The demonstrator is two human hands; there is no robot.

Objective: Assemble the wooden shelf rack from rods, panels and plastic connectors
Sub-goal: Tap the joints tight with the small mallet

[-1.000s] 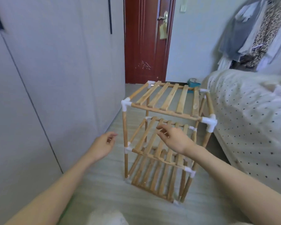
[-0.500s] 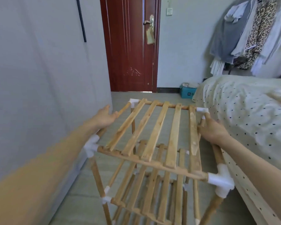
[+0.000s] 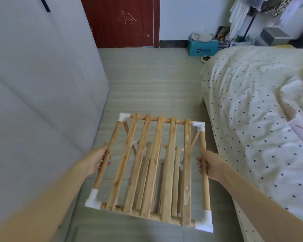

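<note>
Rack (image 3: 152,170) stands upright on floor (image 3: 152,84) between both grips, left hand (image 3: 96,161) and right hand (image 3: 210,165) each wrapped round a top side rod, rods running fore-aft, equal reach.

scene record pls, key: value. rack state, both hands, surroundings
rack: wooden shelf rack assembled, seen from above, slatted top tier, lower tier visible through slats
connectors: white plastic connectors at all four top corners
left hand: grips left side rod of top tier
right hand: grips right side rod
left of rack: grey wardrobe
right of rack: bed with dotted cover
far end: red door, blue box
</note>
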